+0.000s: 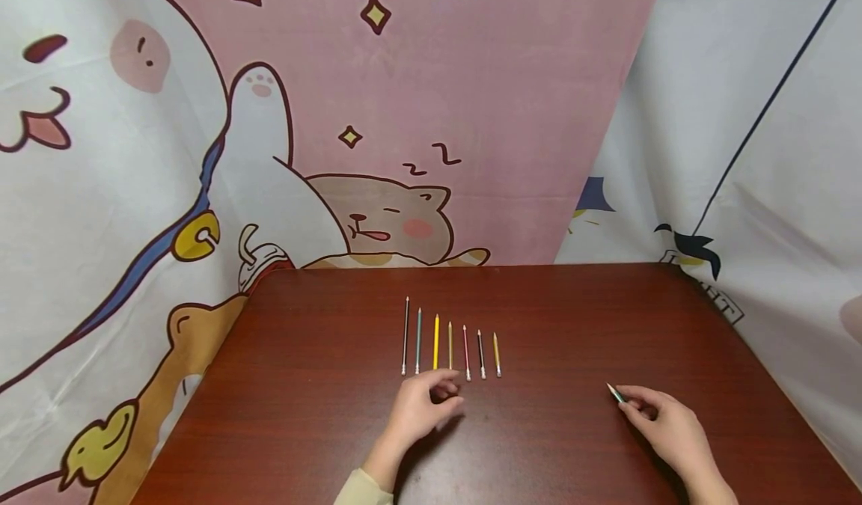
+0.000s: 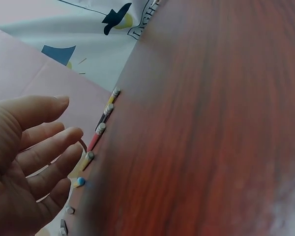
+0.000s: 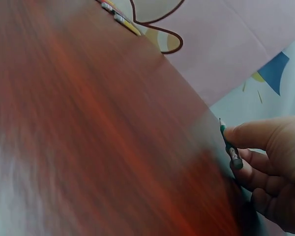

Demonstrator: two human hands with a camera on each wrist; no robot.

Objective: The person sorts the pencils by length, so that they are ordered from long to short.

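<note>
Several pencils lie side by side on the brown table, points away from me, from a long black pencil [image 1: 405,337] and a teal pencil [image 1: 418,340] at the left to a short yellow pencil [image 1: 497,354] at the right. My left hand [image 1: 420,408] hovers by their near ends, loosely bent and holding nothing; it overlaps the bottom of the bright yellow pencil [image 1: 435,339] in the head view. Off to the right, my right hand [image 1: 667,426] pinches a short green pencil [image 3: 228,141] between thumb and fingers. Its sharpened tip points up and left in the head view.
The wooden table [image 1: 283,415] reaches back to a pink cartoon curtain [image 1: 512,116]. A white cloth [image 1: 761,153] hangs along the right side, and more printed cloth borders the left edge.
</note>
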